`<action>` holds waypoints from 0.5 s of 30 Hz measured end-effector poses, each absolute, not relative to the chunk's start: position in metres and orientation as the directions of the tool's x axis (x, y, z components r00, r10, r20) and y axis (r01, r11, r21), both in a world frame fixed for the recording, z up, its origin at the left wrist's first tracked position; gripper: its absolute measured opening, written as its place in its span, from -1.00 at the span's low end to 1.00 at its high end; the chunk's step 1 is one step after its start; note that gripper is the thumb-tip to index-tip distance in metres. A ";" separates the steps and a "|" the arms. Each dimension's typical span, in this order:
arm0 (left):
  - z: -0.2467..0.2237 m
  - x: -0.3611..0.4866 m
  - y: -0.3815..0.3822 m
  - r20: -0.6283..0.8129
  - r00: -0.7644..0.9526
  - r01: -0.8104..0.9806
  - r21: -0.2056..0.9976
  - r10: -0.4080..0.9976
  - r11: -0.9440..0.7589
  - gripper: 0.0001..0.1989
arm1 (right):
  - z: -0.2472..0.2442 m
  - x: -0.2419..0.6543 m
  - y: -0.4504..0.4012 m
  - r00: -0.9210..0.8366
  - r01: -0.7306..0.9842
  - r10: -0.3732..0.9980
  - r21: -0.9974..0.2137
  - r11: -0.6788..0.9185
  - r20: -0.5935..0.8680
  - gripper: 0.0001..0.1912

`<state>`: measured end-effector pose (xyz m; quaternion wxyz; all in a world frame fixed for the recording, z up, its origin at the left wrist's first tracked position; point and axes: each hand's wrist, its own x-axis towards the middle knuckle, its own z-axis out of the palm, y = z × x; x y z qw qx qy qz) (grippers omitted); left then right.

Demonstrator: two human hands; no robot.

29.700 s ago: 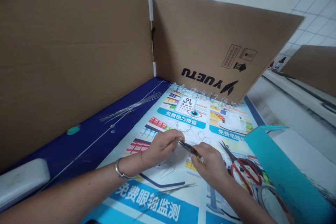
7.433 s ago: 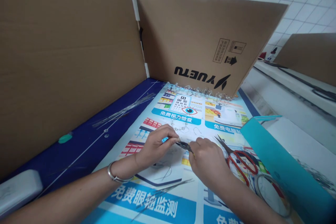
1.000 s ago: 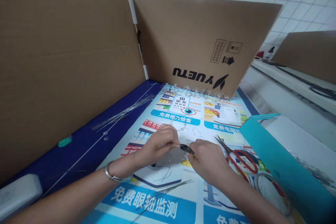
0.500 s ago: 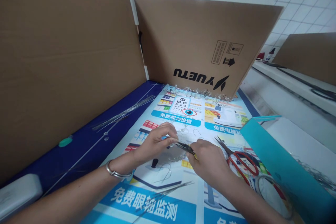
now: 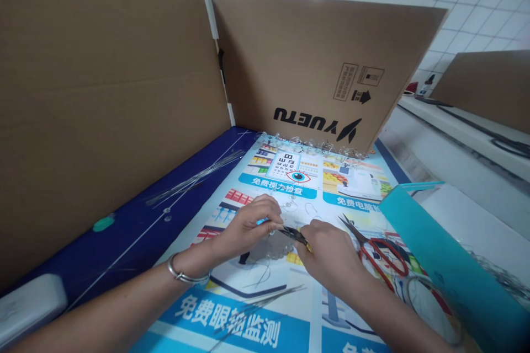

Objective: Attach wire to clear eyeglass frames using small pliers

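My left hand (image 5: 257,220), with a silver bangle on its wrist, pinches a small clear beaded piece between thumb and fingers. Wrapped round the yellow handle of dark pliers (image 5: 295,233) is my right hand (image 5: 327,248). The pliers' tips point left and meet the piece at my left fingertips. Clear beads (image 5: 276,251) hang below and between the hands. Small bent wires lie on the printed sheet just behind them. The exact grip of the plier jaws is too small to tell.
Red-handled scissors (image 5: 383,256) lie right of my right hand, beside a turquoise box (image 5: 451,265) holding wire pieces. Straight wires (image 5: 199,176) lie at the left, others (image 5: 260,306) near the front. Cardboard panels (image 5: 323,66) stand behind and left, with beaded pieces along the back one's base.
My left fingers have shifted slightly and closed nearer the plier tips. The pliers have tilted a little; the right hand is nearly unmoved.
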<state>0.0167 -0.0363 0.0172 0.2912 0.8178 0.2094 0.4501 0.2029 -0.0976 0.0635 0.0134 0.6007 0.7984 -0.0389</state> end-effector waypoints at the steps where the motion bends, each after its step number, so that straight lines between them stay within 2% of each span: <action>1: 0.018 0.017 -0.037 0.617 0.512 0.087 0.656 0.598 -0.750 -0.97 | 0.063 0.203 -0.098 -0.281 0.959 0.957 -0.046 0.278 -0.068 -0.77; 9: 0.016 0.018 -0.038 0.641 0.501 0.100 0.624 0.581 -0.775 -0.95 | 0.067 0.202 -0.098 -0.281 0.959 0.952 -0.062 0.275 -0.125 -0.74; 15: 0.017 0.018 -0.040 0.627 0.502 0.079 0.653 0.596 -0.753 -0.95 | 0.060 0.204 -0.096 -0.302 0.953 0.946 -0.063 0.297 -0.114 -0.75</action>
